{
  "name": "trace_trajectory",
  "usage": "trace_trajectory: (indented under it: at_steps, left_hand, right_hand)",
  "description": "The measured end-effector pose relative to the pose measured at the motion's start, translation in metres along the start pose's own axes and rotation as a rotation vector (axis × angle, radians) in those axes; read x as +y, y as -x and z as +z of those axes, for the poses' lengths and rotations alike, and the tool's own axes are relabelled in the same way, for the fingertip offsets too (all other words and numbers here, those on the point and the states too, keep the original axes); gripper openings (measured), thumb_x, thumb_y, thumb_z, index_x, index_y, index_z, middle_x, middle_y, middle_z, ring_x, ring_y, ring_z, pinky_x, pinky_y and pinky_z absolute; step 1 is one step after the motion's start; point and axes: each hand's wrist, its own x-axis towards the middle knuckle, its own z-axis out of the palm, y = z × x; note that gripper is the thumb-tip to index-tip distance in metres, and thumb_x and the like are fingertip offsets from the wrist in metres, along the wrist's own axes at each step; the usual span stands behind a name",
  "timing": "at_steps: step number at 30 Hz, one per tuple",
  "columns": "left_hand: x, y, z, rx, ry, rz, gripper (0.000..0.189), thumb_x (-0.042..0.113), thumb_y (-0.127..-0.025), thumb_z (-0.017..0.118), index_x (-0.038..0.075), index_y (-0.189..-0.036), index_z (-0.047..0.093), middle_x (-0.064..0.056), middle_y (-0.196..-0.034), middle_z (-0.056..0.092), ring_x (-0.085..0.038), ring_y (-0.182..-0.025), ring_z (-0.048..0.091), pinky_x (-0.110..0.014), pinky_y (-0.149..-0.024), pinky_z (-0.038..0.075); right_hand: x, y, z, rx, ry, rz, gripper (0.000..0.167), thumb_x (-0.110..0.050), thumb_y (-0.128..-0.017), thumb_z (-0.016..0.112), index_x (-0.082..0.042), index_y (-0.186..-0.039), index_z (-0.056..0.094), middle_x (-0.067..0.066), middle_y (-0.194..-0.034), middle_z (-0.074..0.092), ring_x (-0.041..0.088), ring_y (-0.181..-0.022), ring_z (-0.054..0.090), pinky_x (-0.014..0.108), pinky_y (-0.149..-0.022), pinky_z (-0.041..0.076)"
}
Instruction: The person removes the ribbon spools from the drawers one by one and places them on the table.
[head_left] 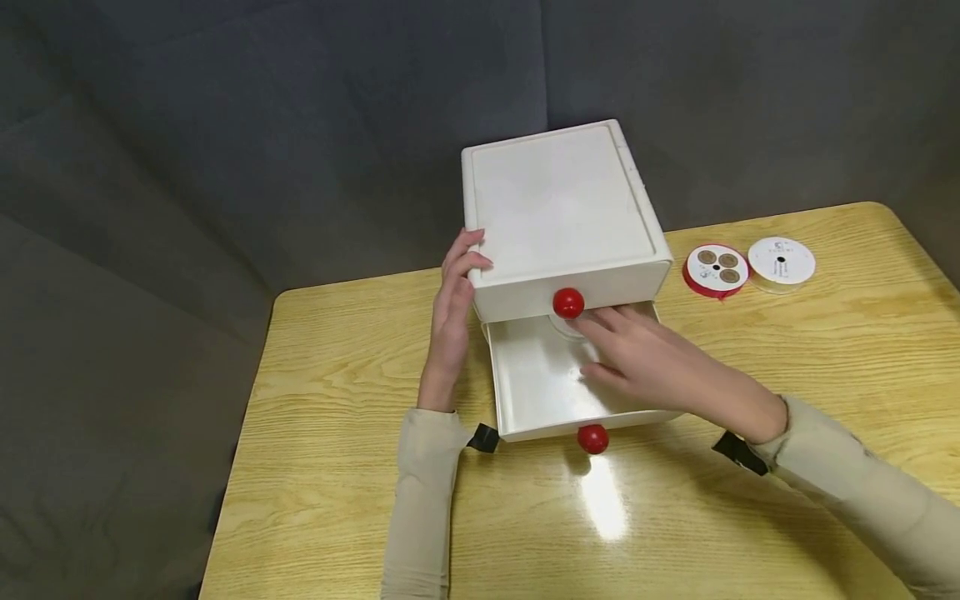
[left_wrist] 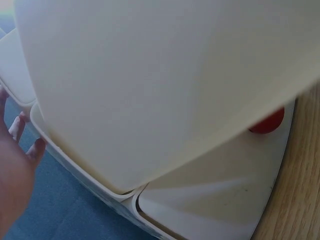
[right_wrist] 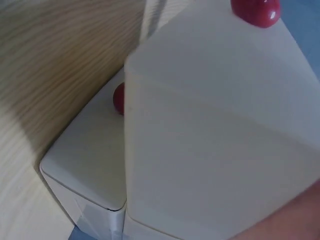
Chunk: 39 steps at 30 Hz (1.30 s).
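Note:
A white drawer unit (head_left: 558,200) with red knobs stands on the table, its middle drawer (head_left: 536,379) pulled out. My left hand (head_left: 452,308) rests against the unit's upper left edge, fingertips over the top; the left wrist view shows its fingers (left_wrist: 36,150) along the side. Inside the pulled-out drawer, my right hand (head_left: 637,354) reaches back with fingers extended and thumb apart. Its index fingertip is at a round white thing (head_left: 564,327), partly hidden beneath the top drawer's front. The other fingertips are hidden there too. In the right wrist view the drawer's side (right_wrist: 200,165) covers most of that hand.
To the unit's right lie a spool of red ribbon (head_left: 716,271) and a spool of pale ribbon (head_left: 782,264), side by side. Below the pulled-out drawer, a bottom drawer (left_wrist: 205,195) is closed. A dark cloth (head_left: 360,125) hangs behind the wooden table (head_left: 337,400).

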Motion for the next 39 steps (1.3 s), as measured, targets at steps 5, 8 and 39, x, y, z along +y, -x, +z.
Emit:
trace_trajectory:
  at_steps: [5,8,39]
  left_hand:
    - [0.0,0.0,-0.001,0.0,0.002,-0.002,0.065,0.061,-0.106,0.038,-0.002,-0.114,0.054,-0.022,-0.155,0.039,-0.023,-0.156,0.017,-0.048,-0.126,0.012]
    - [0.0,0.0,-0.001,-0.002,0.003,-0.002,0.065,0.061,-0.106,0.038,-0.002,-0.114,0.054,-0.022,-0.155,0.039,-0.023,-0.156,0.017,-0.048,-0.126,0.012]
    - [0.0,0.0,0.0,0.004,0.0,-0.002,0.063,0.062,-0.106,0.037,0.002,-0.114,0.055,-0.021,-0.155,0.039,-0.023,-0.156,0.018,-0.047,-0.126,0.014]
  right_hand:
    - [0.003,-0.008,0.006,0.003,0.065,0.003,0.04,-0.012,-0.091,0.075,-0.001,-0.127,0.06,0.018,-0.111,0.064,0.036,-0.094,0.063,0.052,-0.085,0.054]
    - [0.006,-0.011,0.009,0.026,0.1,-0.001,0.033,-0.011,-0.088,0.077,-0.001,-0.115,0.06,0.016,-0.099,0.063,0.033,-0.084,0.063,0.05,-0.076,0.056]
    - [0.009,-0.011,0.007,-0.082,0.098,-0.109,0.069,-0.019,-0.081,0.091,-0.007,-0.141,0.06,0.019,-0.121,0.063,0.032,-0.096,0.065,0.046,-0.083,0.058]
